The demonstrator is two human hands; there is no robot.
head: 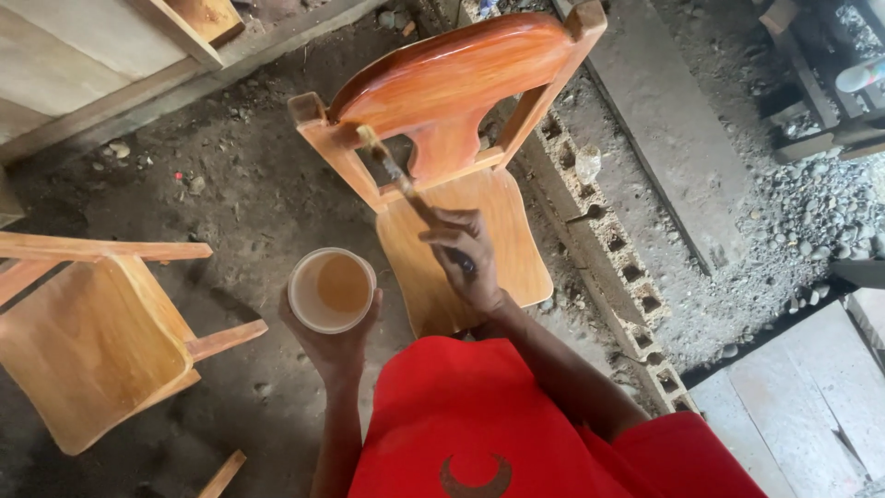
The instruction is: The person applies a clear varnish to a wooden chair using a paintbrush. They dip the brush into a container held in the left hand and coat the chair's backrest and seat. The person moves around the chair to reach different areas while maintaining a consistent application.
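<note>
A small wooden chair (461,249) stands in front of me on the dirt floor. Its curved backrest (452,74) is glossy reddish-brown, while the seat is pale bare wood. My right hand (466,258) grips a paintbrush (396,175), whose bristle tip rests on the chair's back frame just under the backrest at the left post. My left hand (332,346) holds up a round plastic cup (332,289) of brownish liquid, left of the chair seat. I wear a red shirt.
A second pale wooden chair (92,341) lies tipped over at the left. A row of hollow concrete blocks (608,240) runs diagonally to the right of the chair. Wooden boards (92,65) lie at top left, gravel and planks at right.
</note>
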